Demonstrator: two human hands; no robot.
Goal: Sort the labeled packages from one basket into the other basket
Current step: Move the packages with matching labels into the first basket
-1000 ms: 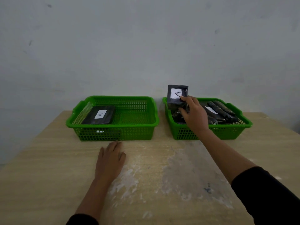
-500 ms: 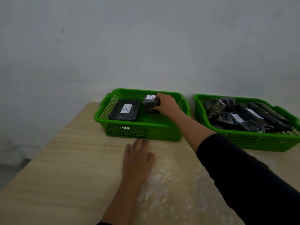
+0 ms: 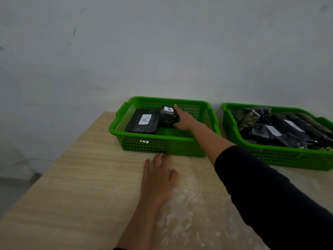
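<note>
Two green mesh baskets stand at the back of the table. The left basket [image 3: 153, 137] holds a flat black package labeled A [image 3: 137, 127] and, to its right, a smaller black package with a white label [image 3: 168, 118]. My right hand [image 3: 185, 120] reaches into this basket. Its fingers are spread against the small package's right side, and the package rests on the basket floor. My left hand [image 3: 158, 179] lies flat and open on the table in front of the left basket. The right basket [image 3: 270, 149] is heaped with several black packages [image 3: 281, 129], some with white labels.
The wooden table [image 3: 81, 186] has a worn whitish patch near my left hand. Its left edge drops off to the floor. A plain grey wall rises close behind both baskets.
My right hand carried the small labeled package from the right basket to the left one, set it beside the A package and opened its fingers. My view swung left. The left hand stayed put.
</note>
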